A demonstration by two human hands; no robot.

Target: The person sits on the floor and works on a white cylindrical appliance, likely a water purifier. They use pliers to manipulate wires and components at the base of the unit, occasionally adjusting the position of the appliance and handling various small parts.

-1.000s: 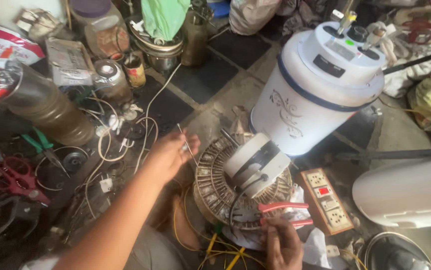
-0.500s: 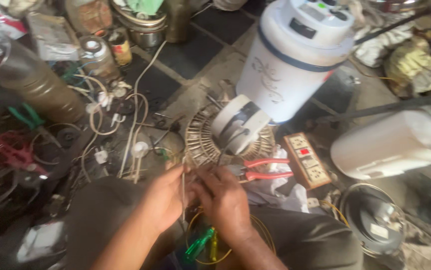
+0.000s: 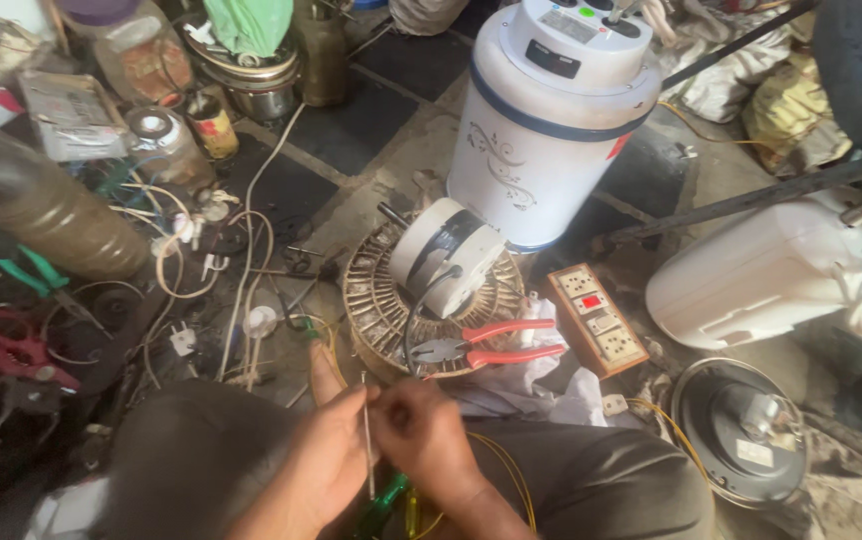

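A thin wire (image 3: 367, 432) is standing upright between the two hands, low in the middle of the view above the person's lap. The left hand (image 3: 323, 462) and right hand (image 3: 426, 438) are both pinching it with closed fingertips. Just beyond them, red-handled pliers (image 3: 486, 343) are lying against a round fan motor (image 3: 431, 290).

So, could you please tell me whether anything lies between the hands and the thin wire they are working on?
Nothing visible does. The left hand and the right hand already pinch the thin wire between their fingertips, over the lap. The red-handled pliers lie beyond the hands on the fan motor, clear of them.
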